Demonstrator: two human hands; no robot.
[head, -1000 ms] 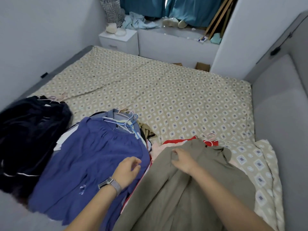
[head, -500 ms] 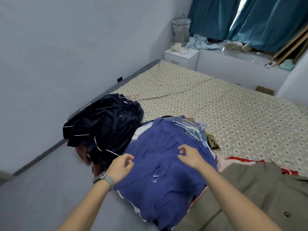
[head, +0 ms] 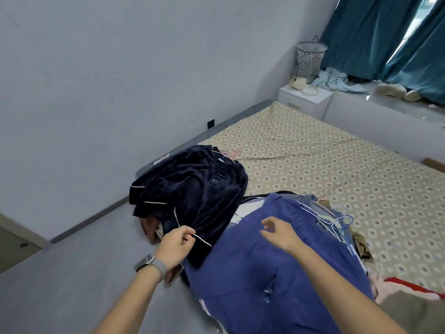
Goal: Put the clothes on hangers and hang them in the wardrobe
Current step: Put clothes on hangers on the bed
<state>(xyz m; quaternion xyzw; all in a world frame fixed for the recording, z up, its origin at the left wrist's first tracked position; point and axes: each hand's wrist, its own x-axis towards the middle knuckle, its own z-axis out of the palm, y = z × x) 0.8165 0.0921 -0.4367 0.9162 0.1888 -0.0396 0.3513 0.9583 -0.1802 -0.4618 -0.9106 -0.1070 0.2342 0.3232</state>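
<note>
Left hand: the left hand (head: 175, 244), a watch (head: 150, 262) on its wrist, pinches the white-piped hem of the navy velvet pyjama top (head: 192, 191), fingers curled onto the fabric.
Right hand: the right hand (head: 280, 233) hovers over the blue garment (head: 265, 266), fingers loosely spread and relaxed, holding nothing.
Navy velvet pyjama top: heaped at the bed's left edge, at 10 o'clock from the left hand, its lower edge overlapping the blue garment.
Blue garment: spread on top of the clothes pile at centre, under the right hand.
Hangers: a cluster of pale blue wire hangers (head: 337, 222) lies at 3 o'clock from the right hand, on the pile's far side.
Olive garment: an olive garment (head: 416, 314) lies at the lower right corner, with a red and pink piece (head: 409, 286) just beyond it.
Bed: the patterned bedsheet (head: 325, 160) stretches away at 1 o'clock.
Room: a white nightstand (head: 304, 98), a houndstooth basket (head: 309, 60) and teal curtains (head: 375, 32) stand at the far end.
</note>
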